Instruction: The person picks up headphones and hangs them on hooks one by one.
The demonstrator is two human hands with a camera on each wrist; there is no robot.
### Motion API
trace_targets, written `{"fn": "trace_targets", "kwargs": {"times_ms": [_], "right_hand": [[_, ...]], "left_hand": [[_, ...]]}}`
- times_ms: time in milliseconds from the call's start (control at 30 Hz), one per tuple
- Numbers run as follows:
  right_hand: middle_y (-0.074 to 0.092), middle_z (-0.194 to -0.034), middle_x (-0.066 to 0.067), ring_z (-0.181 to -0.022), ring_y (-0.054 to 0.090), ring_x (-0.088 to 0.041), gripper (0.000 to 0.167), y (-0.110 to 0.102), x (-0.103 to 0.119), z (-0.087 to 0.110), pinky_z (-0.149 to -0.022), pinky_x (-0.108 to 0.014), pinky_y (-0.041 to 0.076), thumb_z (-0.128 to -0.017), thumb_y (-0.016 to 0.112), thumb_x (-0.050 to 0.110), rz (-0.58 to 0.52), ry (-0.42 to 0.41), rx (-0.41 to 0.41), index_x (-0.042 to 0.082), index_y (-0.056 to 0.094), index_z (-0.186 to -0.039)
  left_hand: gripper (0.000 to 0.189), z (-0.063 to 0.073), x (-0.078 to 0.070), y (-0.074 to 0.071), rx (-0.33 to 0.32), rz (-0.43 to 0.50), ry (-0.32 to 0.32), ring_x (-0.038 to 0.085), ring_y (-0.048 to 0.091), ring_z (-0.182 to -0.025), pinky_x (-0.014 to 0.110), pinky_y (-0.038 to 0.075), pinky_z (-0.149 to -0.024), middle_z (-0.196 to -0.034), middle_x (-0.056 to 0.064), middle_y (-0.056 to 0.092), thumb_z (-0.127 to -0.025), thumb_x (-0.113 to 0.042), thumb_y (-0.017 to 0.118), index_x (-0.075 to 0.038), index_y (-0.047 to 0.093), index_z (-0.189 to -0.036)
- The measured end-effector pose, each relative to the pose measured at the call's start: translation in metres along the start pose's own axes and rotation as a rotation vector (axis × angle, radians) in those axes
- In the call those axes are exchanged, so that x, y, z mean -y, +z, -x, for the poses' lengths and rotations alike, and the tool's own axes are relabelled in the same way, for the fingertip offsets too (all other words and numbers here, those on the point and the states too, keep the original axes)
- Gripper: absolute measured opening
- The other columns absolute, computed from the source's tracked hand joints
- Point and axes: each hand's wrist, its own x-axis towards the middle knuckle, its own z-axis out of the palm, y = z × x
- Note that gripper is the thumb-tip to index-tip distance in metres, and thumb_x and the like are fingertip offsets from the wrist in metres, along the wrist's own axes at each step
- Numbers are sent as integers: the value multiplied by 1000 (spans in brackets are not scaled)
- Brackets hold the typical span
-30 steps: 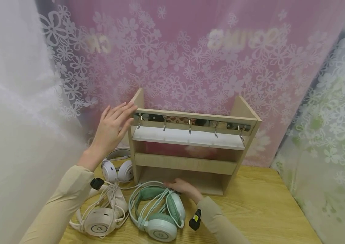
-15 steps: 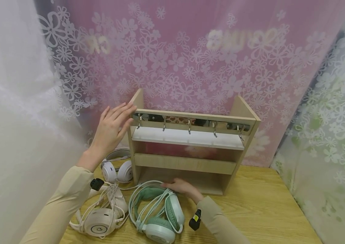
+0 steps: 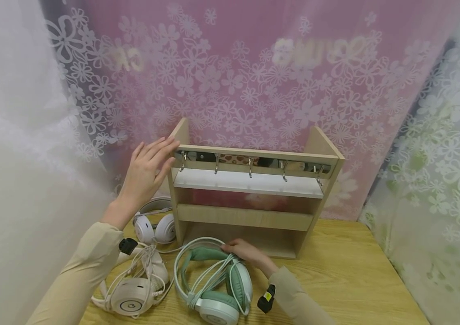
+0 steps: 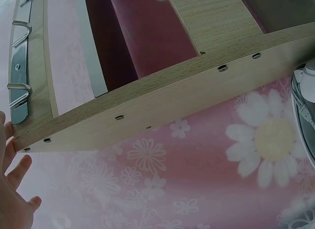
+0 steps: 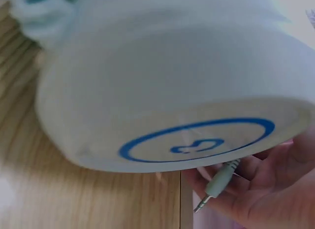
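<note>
My left hand [image 3: 142, 174] rests with extended fingers against the upper left corner of a wooden rack [image 3: 246, 216]; in the left wrist view its fingertips [image 4: 17, 172] touch the rack's side panel. My right hand [image 3: 248, 253] grips the far side of the headband on the mint-green and white headphones [image 3: 218, 302]. The cable is bundled across these headphones. In the right wrist view an ear cup [image 5: 172, 106] with a blue ring covers part of that hand, and an audio plug [image 5: 219, 182] hangs beside the fingers.
A row of metal hooks [image 3: 250, 167] runs along the rack's top front board. Beige headphones [image 3: 132, 293] with a tangled cable lie at left, and white headphones [image 3: 154, 228] stand behind them beside the rack. The wooden table [image 3: 352, 280] extends right; a floral curtain [image 3: 246, 67] hangs behind.
My right hand has taken hold of the green headphones' headband, and the headphones have lifted and tilted slightly, shifting a little right. The left hand stays at the rack's corner.
</note>
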Motion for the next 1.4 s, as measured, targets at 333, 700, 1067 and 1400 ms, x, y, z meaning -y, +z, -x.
{"fn": "trace_targets", "kwargs": {"times_ms": [333,700,1067,1400], "right_hand": [[70,-121,-15,-115,63,-32,43,-6,-4,10,-98,-53,50,-106,53,39,56,-55,-143,2,72,-118],[66,-88,0,-78,55,-13,41,-24,8,21,-74,-32,46,-106,51,44,127,-112,-113,9,72,-101],[67,-125,-18,-105,64,-22,44,-36,8,36,-88,-40,52,-109,46,35,37,-149,-77,-1,66,-126],[68,-115,-10,-99,61,-17,36,-35,11,46,-86,-35,50,-109,47,32,-42,-175,-80,2,64,-119]], "left_hand": [[43,0,-1,-2,-3,-1,-2,28,44,-142,57,18,-122,-151,4,52,-102,-20,61,-17,57,-145],[43,2,-2,-1,-4,4,-1,30,45,-142,56,17,-123,-152,4,52,-102,-21,61,-17,57,-145],[43,2,-2,0,0,7,-6,30,44,-142,56,17,-123,-153,4,51,-103,-22,60,-17,56,-146],[43,2,-2,1,-5,10,-10,30,45,-142,55,17,-123,-152,4,51,-103,-21,61,-17,56,-146]]}}
